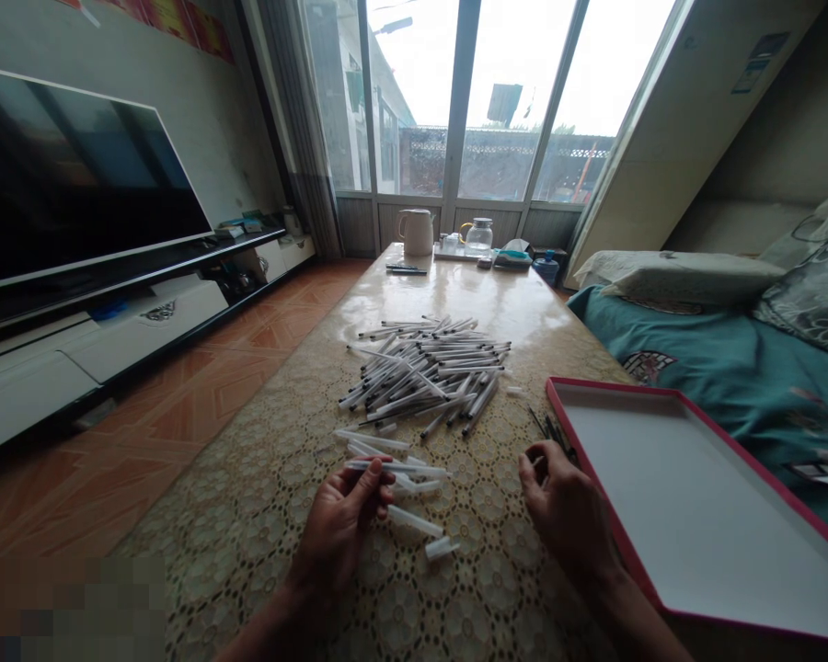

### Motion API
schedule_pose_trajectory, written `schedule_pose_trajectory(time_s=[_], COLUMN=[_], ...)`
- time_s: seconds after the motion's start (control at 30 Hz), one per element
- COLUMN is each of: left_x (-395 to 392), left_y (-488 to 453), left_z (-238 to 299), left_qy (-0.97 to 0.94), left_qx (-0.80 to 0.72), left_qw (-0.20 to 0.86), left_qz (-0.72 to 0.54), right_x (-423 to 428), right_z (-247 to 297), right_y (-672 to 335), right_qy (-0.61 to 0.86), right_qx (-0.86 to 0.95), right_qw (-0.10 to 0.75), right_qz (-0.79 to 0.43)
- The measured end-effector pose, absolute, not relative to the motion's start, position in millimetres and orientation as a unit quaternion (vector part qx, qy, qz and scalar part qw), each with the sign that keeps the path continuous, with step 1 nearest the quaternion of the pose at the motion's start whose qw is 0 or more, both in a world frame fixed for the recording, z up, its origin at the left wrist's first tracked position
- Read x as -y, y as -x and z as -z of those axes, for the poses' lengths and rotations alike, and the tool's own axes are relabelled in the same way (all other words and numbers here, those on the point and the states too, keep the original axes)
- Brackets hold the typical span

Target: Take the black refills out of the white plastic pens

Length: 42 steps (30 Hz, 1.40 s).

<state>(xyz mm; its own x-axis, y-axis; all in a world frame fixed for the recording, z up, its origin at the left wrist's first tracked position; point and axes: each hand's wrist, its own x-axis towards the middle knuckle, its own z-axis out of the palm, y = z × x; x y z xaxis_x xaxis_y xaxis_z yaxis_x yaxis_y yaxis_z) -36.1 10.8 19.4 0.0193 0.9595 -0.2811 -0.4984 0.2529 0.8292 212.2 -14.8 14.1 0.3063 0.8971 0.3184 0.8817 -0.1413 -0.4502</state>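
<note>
A translucent pen barrel (414, 470) is pinched between the thumb and fingers of my left hand (349, 506), held level just above the table. Under and beside it lie several loose clear barrels (414, 521) and a short clear cap (440, 548). My right hand (558, 492) is curled at the left edge of the red-rimmed box, right beside a few thin dark pen refills (557, 430). Its fingertips are partly hidden, so what they hold, if anything, is unclear. Ahead of both hands spreads a big pile of white pens with dark ends (428, 368).
A shallow white box with a red rim (676, 393) lies at the right. The long table (262, 496) has a patterned cover. At its far end stand a beige kettle (418, 232), a glass pitcher (479, 235) and a tissue box (512, 258). A bed (690, 340) flanks the right side.
</note>
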Motion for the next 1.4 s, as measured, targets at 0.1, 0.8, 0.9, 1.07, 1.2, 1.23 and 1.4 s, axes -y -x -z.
schedule_pose_trajectory(time_s=[0.1, 0.8, 0.9, 1.07, 1.2, 1.23, 1.4], left_x=[-9.2, -14.3, -18.1, -12.4, -6.1, -5.1, -3.8], left_y=[35.6, 50.2, 59.7, 58.4, 51.9, 51.2, 55.0], left_z=[-18.9, -19.1, -21.0, -28.0, -26.8, -25.0, -15.7], left_qy=[-0.275, -0.26, -0.24, -0.365, -0.539, -0.573, -0.665], left_qx=[-0.426, -0.432, -0.43, -0.448, -0.47, -0.48, -0.536], left_qw=[0.664, 0.634, 0.609, 0.607, 0.564, 0.534, 0.326], left_qz=[-0.549, -0.586, -0.622, -0.545, -0.413, -0.396, -0.406], right_x=[13.5, 16.4, 11.7, 13.8, 17.8, 17.9, 15.3], right_z=[-19.6, -14.8, -19.1, -26.0, -33.4, -33.9, -25.7], right_y=[-223.2, -204.4, -225.7, -247.3, -249.2, -248.3, -234.0], right_qy=[0.808, 0.557, 0.596, 0.772, 0.833, 0.834, 0.783], right_qx=[0.524, 0.749, 0.734, 0.586, 0.499, 0.498, 0.57], right_qw=[0.261, 0.345, 0.322, 0.219, 0.153, 0.154, 0.218], right_qz=[0.062, -0.098, -0.055, 0.113, 0.182, 0.181, 0.115])
